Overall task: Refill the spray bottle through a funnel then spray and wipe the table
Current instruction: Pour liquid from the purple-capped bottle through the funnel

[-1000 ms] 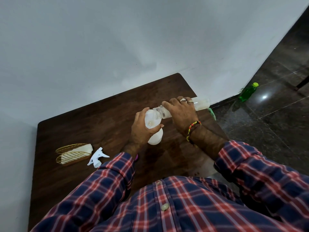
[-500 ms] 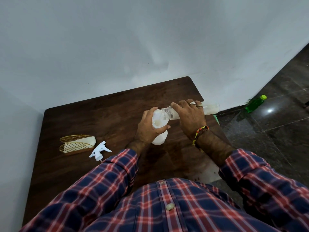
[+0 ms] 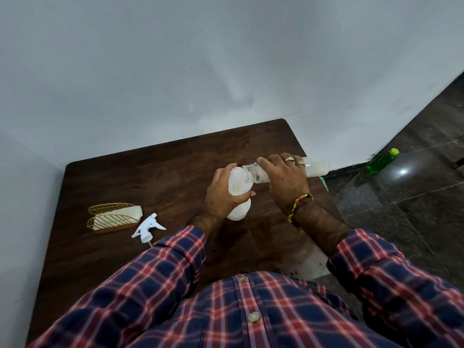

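White spray bottle (image 3: 238, 209) upright near the right side of the dark wooden table (image 3: 150, 177), white funnel (image 3: 236, 183) seated in its neck. Left hand (image 3: 222, 194), grip closed around funnel and bottle top. Right hand (image 3: 286, 179), grip wrapped around a clear refill bottle (image 3: 315, 168) tipped sideways, mouth at the funnel. Detached trigger sprayer head (image 3: 148, 228) lying to the left, beside a gold wire napkin holder (image 3: 113, 217). Green bottle (image 3: 380, 162) on the floor (image 3: 414, 209).

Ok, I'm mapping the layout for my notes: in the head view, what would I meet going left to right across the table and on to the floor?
Gold wire napkin holder → white spray trigger head → left hand on the white spray bottle → right hand tilting the clear plastic bottle → green bottle with a yellow-green cap on the floor.
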Tool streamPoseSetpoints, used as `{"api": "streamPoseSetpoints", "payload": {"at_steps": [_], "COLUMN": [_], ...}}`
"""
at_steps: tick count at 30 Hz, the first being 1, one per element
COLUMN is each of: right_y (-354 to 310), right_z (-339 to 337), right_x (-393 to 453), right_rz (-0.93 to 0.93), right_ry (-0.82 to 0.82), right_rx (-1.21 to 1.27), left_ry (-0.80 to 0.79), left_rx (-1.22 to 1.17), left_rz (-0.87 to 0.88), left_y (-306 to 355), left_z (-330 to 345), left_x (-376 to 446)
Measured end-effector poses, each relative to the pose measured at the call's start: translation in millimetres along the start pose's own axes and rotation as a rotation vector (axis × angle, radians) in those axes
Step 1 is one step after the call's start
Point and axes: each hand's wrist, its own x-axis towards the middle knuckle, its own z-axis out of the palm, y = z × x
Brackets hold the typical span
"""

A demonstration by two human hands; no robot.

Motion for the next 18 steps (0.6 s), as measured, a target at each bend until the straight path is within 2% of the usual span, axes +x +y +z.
{"api": "streamPoseSetpoints", "payload": {"at_steps": [12, 18], "right_y": [1.1, 3.1], "right_z": [2.9, 0.4], "right_x": [-0.8, -1.9], "right_rz": [0.035, 0.052], "right_ry": [-0.015, -0.077], "right_rx": [0.049, 0.095], "left_ry": [-0.021, -0.027], "left_rx": [-0.002, -0.002], "left_rz": [-0.015, 0.002], "left_y": [0.9, -1.0], "left_z": [-0.5, -0.9], "left_x": [0.8, -0.6]}}
